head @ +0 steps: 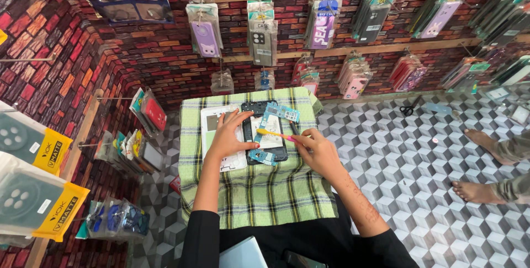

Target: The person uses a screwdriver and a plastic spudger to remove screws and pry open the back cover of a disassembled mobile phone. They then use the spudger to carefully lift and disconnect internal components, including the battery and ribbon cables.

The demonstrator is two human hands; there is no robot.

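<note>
Yellow-banded packets [33, 185] (left wall); right hand [319, 154] holds yellow brush [273, 134].

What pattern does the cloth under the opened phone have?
The cloth has a green and white check with dark lines, seen best in the head view.

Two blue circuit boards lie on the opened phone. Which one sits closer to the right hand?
The smaller blue board at the phone's lower edge. It lies just left of the right hand, while the larger one sits up by the phone's top end.

Opened phone [266, 138], flat on cloth
</note>
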